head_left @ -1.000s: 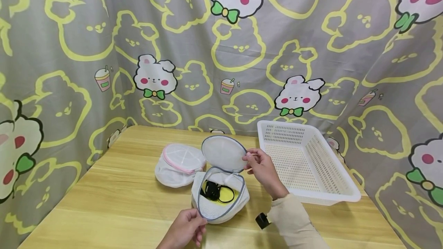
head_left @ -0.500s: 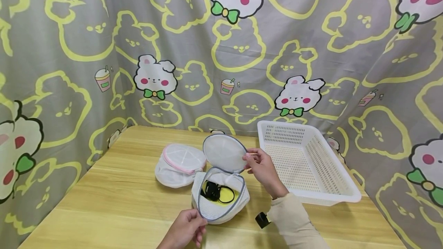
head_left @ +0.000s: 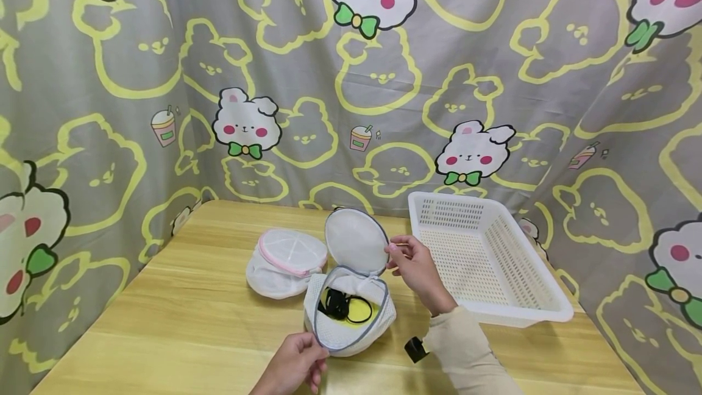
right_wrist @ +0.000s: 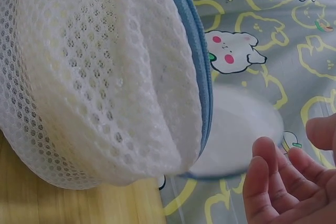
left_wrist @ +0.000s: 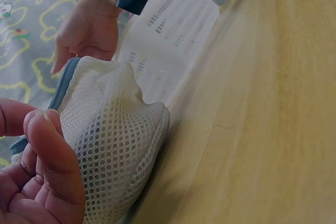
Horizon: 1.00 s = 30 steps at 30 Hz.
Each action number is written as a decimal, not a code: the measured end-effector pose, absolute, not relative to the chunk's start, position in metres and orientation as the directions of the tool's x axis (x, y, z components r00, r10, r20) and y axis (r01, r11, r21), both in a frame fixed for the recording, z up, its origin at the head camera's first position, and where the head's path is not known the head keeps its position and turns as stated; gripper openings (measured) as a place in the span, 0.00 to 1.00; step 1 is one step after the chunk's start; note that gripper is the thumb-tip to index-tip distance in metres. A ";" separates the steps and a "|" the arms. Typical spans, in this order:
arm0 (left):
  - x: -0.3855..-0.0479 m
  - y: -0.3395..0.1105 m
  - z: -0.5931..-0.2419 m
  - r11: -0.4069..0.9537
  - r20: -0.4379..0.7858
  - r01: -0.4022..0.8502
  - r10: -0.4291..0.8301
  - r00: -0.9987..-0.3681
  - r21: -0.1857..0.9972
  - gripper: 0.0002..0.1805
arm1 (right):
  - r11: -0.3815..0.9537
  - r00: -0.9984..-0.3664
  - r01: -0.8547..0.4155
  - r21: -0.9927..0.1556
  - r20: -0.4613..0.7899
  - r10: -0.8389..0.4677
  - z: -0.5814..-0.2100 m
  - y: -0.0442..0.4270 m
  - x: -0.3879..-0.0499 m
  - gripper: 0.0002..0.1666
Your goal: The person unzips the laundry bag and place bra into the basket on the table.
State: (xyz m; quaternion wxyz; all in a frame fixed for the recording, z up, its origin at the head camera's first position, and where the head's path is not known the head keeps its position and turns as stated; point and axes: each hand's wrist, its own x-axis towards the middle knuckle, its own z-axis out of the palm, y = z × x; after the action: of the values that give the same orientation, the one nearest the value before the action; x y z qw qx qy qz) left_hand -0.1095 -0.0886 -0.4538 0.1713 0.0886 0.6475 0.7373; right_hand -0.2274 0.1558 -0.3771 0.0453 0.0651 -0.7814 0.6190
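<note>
A white mesh laundry bag [head_left: 378,322] with a blue-grey zip stands on the table, its round lid [head_left: 356,241] raised at the back. Inside lie a black bundle with a looped cord [head_left: 336,305] and something flat and yellow [head_left: 359,309]. My left hand [head_left: 296,358] pinches the front rim between thumb and forefinger. At the lid's right edge is my right hand [head_left: 414,264]; its fingers [right_wrist: 265,153] are loosely bent and the thumb stands apart from them in the right wrist view. Whether a fingertip touches the lid I cannot tell.
Left of it sits a second white mesh bag [head_left: 285,261] with a pink zip, closed. A white perforated plastic basket [head_left: 526,267] stands at the right. The wooden table [head_left: 137,322] is backed by a patterned curtain [head_left: 307,78].
The lid has tipped up a little more upright and its edge has shifted slightly left of my right fingertips. Both hands have stayed almost still.
</note>
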 end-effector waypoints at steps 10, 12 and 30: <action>-0.109 -0.088 -0.453 -0.102 -0.094 -0.142 0.370 -0.924 0.985 0.07 | 0.223 -0.986 -0.169 -0.960 0.163 -0.045 -0.378 0.156 -0.226 0.12; -0.109 -0.088 -0.453 -0.103 -0.086 -0.134 0.378 -0.922 0.986 0.10 | 0.223 -0.986 -0.165 -0.961 0.159 -0.045 -0.377 0.156 -0.226 0.12; -0.110 -0.087 -0.455 -0.097 -0.078 -0.125 0.388 -0.919 0.987 0.15 | 0.239 -0.978 -0.207 -0.949 0.196 -0.069 -0.375 0.148 -0.219 0.10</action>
State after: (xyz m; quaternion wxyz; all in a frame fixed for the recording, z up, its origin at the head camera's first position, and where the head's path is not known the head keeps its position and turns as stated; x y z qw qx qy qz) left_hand -0.1098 -0.0875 -0.4553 0.1746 0.1013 0.6489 0.7336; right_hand -0.2191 0.1481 -0.3749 0.0565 0.0881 -0.7850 0.6106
